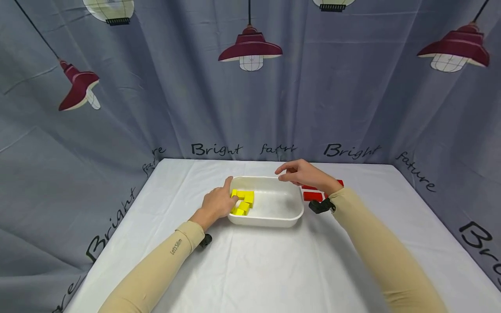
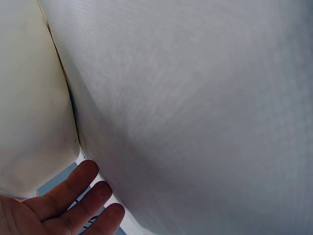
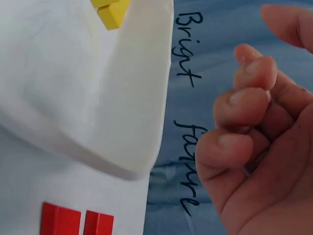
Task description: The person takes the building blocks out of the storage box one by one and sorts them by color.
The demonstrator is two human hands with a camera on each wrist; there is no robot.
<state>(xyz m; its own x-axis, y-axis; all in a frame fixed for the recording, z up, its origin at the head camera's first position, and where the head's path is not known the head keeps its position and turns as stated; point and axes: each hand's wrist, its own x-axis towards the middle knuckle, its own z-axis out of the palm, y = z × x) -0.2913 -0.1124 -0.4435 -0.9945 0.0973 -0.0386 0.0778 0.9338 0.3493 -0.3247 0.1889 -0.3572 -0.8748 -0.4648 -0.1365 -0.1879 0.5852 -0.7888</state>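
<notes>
A white rectangular tray (image 1: 274, 222) stands on the table in the head view, with several yellow blocks (image 1: 245, 195) gathered at its left end. My left hand (image 1: 217, 202) grips the tray's left end, its thumb over the rim on the inner side and the index finger along the outside. In the left wrist view, three fingers (image 2: 80, 191) show beside the tray's outer wall. My right hand (image 1: 303, 173) hovers over the far right corner of the tray, fingers loosely bent, thumb apart, holding nothing. Several red blocks (image 1: 312, 196) lie just right of the tray, partly hidden by the right wrist.
A white cloth (image 1: 250, 269) covers the table. Grey-blue curtains (image 1: 188, 87) printed with lamps and lettering hang behind it and at both sides. A small black device (image 1: 321, 206) is strapped at the right wrist, and another (image 1: 205, 240) at the left.
</notes>
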